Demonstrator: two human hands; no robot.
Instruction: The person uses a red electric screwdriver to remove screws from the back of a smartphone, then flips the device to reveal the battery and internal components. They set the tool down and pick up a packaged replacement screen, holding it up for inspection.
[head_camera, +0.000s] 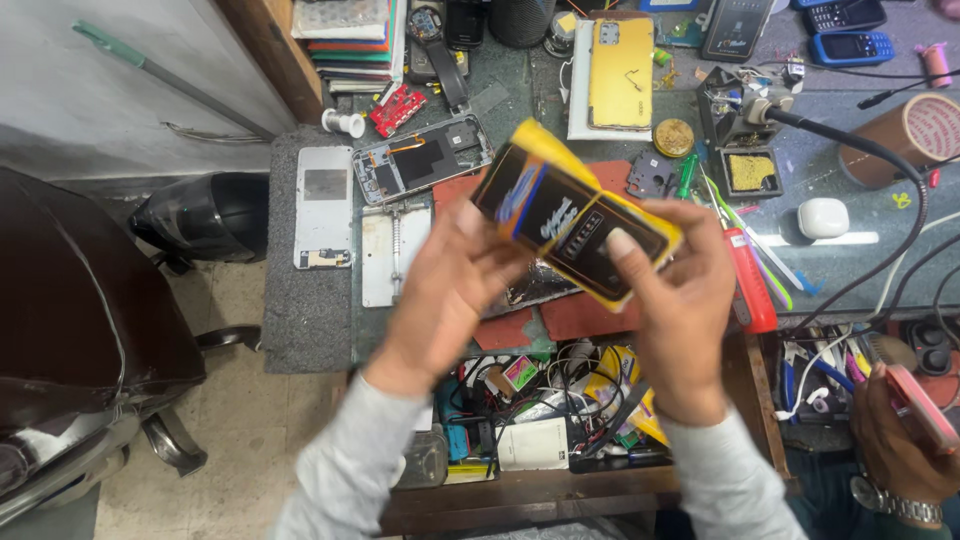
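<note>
Both my hands hold a flat yellow and black box (575, 215) tilted above the workbench. My left hand (445, 295) grips its lower left side, thumb on the top face. My right hand (675, 300) grips its right end, thumb pressed on the black face. Under the box lie red mats (575, 318) and a dark phone part (545, 285). An opened phone body (422, 160) and a silver back panel (324, 205) lie to the left on the bench.
A yellow phone back (621, 72), a soldering iron stand (740, 115), a red tool (750, 280), a white earbud case (823, 217) and a tape roll (915, 135) crowd the bench. An open drawer (540, 420) holds cables. Another person's hand (900, 440) with a pink phone is at lower right.
</note>
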